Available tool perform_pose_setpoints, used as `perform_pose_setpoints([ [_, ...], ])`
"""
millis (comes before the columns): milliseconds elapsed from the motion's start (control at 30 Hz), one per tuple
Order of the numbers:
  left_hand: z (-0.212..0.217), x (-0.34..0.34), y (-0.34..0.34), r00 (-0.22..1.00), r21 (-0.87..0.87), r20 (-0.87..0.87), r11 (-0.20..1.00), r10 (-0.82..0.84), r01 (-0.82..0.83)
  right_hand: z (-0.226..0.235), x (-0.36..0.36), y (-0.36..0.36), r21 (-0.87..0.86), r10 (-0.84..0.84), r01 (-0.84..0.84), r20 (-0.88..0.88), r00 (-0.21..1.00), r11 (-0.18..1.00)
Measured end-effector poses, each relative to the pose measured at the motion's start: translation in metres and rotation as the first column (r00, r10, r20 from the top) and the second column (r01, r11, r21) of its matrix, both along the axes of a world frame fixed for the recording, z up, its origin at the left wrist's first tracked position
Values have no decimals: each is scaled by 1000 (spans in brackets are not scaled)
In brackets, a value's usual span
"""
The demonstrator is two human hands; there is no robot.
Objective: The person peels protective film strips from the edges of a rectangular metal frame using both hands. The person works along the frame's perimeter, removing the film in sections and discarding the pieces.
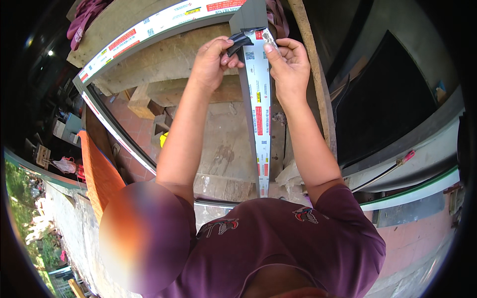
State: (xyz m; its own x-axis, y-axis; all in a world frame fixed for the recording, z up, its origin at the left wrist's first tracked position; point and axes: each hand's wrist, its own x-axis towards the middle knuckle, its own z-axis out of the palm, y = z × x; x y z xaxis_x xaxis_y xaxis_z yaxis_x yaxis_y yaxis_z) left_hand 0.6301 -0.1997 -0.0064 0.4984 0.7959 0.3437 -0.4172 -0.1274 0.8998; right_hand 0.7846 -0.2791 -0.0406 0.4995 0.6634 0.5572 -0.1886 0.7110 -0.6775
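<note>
Black strip (240, 42) pinched in left hand (210, 60) near the top of the film-covered frame bar (257, 94), right hand (290, 64) at its right edge, thumb by a silvery piece (269, 38), can't tell if gripped.

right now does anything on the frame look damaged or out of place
One spot: at the film-covered bar's far end, a pale scrap by the right hand looks crumpled, while the printed film nearer the person lies flat. The black strip in the left hand is bent; damage I can't judge.
</note>
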Motion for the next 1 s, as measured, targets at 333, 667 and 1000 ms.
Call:
perform_pose_setpoints([
  [333, 48, -26, 9, 905, 264, -389, 962, 172, -70, -2, -8, 8, -61, -155, 178, 278, 948, 982],
  [667, 70, -34, 16, 662, 618, -566, 784, 491, -54, 8, -10, 4, -37, -263, 301, 396, 880, 953],
  [1000, 68, -37, 9, 455, 895, -413, 445, 789, 41, 7, -6, 0, -136, -149, 217, 392, 908, 967],
])
